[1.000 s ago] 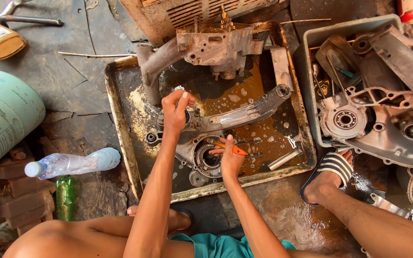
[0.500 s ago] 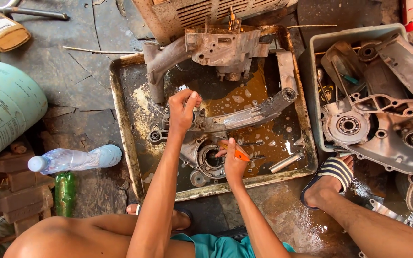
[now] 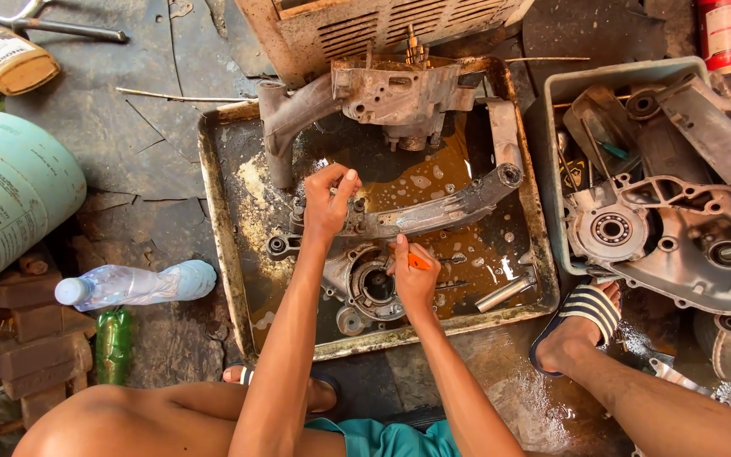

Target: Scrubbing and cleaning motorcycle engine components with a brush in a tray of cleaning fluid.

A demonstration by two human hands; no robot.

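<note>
A dirty metal engine casing (image 3: 433, 211) lies in a shallow metal tray (image 3: 223, 254) filled with brown oily liquid. My left hand (image 3: 328, 200) grips the casing's upper left edge. My right hand (image 3: 414, 278) holds a small orange-handled tool (image 3: 417, 259) against the round bearing opening (image 3: 374, 288) at the casing's lower part. A second rusty casing part (image 3: 391, 93) rests across the tray's far end.
A grey bin (image 3: 552, 144) at right holds another engine casing (image 3: 678, 245) and parts. A plastic water bottle (image 3: 133, 285), a green bottle (image 3: 113, 343) and a pale green cylinder (image 3: 6, 190) lie left. My sandalled foot (image 3: 581, 326) rests beside the tray.
Both hands stay on the casing; my right hand with the orange tool has shifted slightly at the bearing opening. The view has drifted a little.
</note>
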